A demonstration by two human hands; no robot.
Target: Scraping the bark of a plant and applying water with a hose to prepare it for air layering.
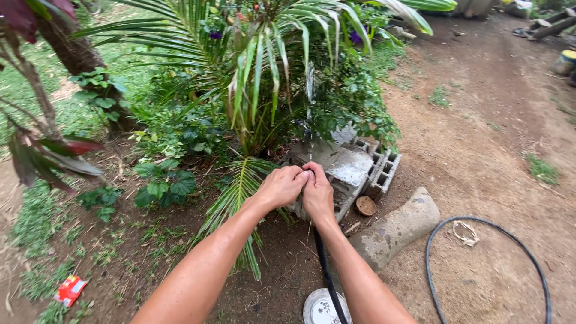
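Note:
Both my hands are clasped together around the end of a black hose [328, 276], in the middle of the view. My left hand [282, 187] wraps over the nozzle end from the left. My right hand [318, 192] grips it from the right, fingers pressed against the left hand. A thin jet of water [310, 99] shoots up from between my fingers toward a small palm plant [264, 78]. The hose runs down between my forearms to the bottom edge.
Grey concrete blocks [366, 168] lie just beyond my hands, with a concrete cylinder [396, 231] to the right. More black hose [480, 240] loops on the bare dirt at right. A white round lid [318, 309] and a red wrapper [70, 290] lie on the ground.

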